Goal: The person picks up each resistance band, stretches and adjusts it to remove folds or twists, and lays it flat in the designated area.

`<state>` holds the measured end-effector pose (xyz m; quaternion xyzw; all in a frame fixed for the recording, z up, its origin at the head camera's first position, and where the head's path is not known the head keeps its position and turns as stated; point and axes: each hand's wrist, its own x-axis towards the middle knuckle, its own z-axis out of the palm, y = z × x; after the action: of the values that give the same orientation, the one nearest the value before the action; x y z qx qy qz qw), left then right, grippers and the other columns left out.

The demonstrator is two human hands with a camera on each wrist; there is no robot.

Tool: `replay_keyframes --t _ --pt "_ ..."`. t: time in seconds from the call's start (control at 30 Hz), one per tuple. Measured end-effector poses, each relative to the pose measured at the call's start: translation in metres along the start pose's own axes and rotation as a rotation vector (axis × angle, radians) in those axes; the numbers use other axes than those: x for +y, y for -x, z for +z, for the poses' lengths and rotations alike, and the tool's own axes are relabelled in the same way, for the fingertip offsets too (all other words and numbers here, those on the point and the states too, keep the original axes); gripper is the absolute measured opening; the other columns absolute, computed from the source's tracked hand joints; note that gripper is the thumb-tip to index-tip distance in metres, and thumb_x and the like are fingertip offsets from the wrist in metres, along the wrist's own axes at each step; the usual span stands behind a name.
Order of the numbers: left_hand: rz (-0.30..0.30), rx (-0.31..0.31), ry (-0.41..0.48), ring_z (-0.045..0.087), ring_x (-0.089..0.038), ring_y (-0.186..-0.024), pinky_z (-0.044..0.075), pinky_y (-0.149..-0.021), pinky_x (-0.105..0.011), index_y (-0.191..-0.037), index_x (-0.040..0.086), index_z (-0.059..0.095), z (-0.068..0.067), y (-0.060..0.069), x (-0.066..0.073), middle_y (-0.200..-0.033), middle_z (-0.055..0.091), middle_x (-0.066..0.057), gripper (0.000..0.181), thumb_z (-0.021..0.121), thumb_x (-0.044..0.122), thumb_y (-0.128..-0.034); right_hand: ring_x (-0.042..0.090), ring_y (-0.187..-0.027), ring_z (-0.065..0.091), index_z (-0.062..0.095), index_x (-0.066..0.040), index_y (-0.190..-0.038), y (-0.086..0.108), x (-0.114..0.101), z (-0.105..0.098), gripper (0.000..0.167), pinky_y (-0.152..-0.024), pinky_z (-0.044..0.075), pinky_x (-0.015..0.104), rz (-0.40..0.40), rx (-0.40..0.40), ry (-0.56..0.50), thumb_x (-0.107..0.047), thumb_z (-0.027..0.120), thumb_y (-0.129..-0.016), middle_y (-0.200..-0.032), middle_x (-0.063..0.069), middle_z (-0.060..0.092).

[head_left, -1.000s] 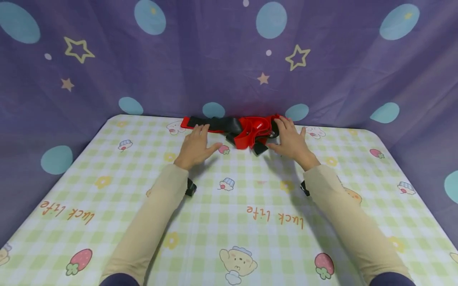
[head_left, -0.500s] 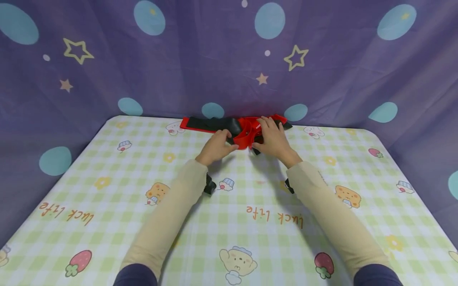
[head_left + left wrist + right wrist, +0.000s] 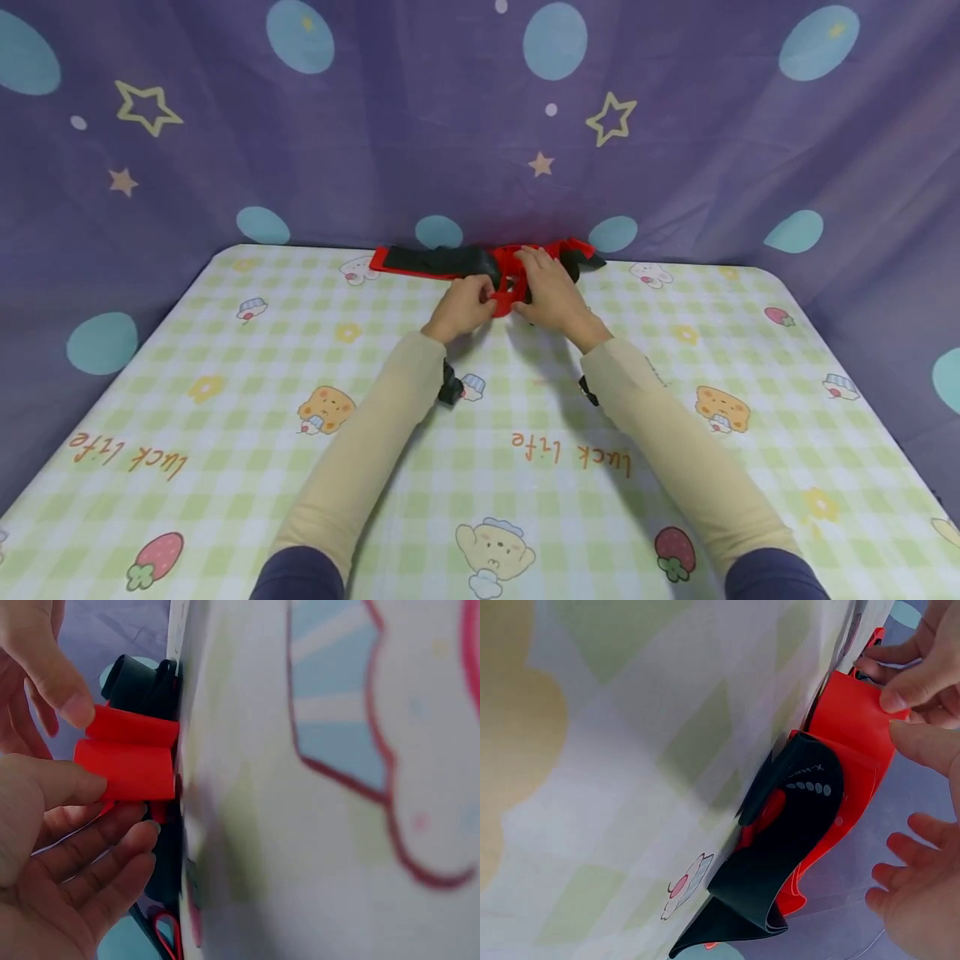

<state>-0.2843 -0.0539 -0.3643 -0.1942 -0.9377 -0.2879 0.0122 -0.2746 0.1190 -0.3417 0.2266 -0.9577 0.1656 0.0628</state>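
A long red-and-black flat band point(image 3: 420, 260) lies crumpled along the table's far edge, with pale printing on a black stretch in the right wrist view. My left hand point(image 3: 460, 308) pinches an upright fold of its red part point(image 3: 127, 769) between thumb and curled fingers. Close beside it, my right hand point(image 3: 553, 293) reaches over the band from the right. Its thumb is at the top edge of the red fold, while its other fingers point(image 3: 907, 851) stay loosely spread, apart from the band. The head view hides the band's middle behind both hands.
A checked tablecloth point(image 3: 420, 500) with cartoon prints covers the table. Directly behind the band hangs a purple curtain point(image 3: 450, 125) with stars and blue ovals. Small black devices point(image 3: 450, 385) sit under both wrists.
Both hands have come together at the band's middle: the left moved right, the right moved left. The left fingers have curled onto the red fold. The view has shifted slightly.
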Motion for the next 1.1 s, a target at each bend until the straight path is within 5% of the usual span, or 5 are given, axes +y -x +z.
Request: replay_keyframes --t 0.27,0.47,0.77,1.1 --pt "0.092 0.112 -0.088 0.054 -0.02 -0.06 0.045 -0.056 -0.03 -0.087 0.006 0.057 -0.01 0.003 0.014 -0.073 0.061 -0.007 0.003 0.056 0.008 -0.0881 0.033 -0.129 0.044 0.051 0.002 -0.128 -0.005 -0.005 0.005 0.051 -0.112 0.032 0.042 -0.111 0.061 -0.073 -0.001 0.067 -0.08 -0.133 0.017 0.054" --pt "0.157 0.162 -0.143 0.056 -0.021 -0.067 0.048 -0.061 -0.034 -0.087 0.009 0.059 -0.021 0.002 0.025 -0.081 0.064 -0.006 0.005 0.057 0.01 -0.0916 0.032 -0.102 0.058 0.064 -0.001 -0.104 -0.008 -0.01 0.003 0.021 -0.09 0.049 0.044 -0.038 0.124 -0.11 -0.008 0.065 -0.085 -0.107 0.016 0.066" --pt "0.135 0.181 0.242 0.062 -0.024 -0.087 0.052 -0.08 -0.034 -0.104 0.005 0.06 -0.023 -0.006 0.026 -0.1 0.066 -0.011 0.015 0.06 0.01 -0.0907 0.03 -0.083 0.066 0.071 -0.001 -0.097 -0.01 -0.004 -0.009 0.014 -0.076 0.053 0.042 0.029 0.258 -0.308 -0.009 0.068 -0.085 -0.094 0.015 0.072" --pt "0.023 0.245 0.518 0.066 -0.027 -0.094 0.054 -0.084 -0.033 -0.104 0.0 0.062 -0.016 -0.017 0.025 -0.102 0.069 -0.017 0.019 0.065 0.007 -0.0866 0.024 -0.073 0.067 0.071 -0.003 -0.094 -0.016 -0.004 -0.027 0.011 -0.059 0.047 0.024 0.095 0.293 -0.495 -0.01 0.069 -0.086 -0.09 0.014 0.073"
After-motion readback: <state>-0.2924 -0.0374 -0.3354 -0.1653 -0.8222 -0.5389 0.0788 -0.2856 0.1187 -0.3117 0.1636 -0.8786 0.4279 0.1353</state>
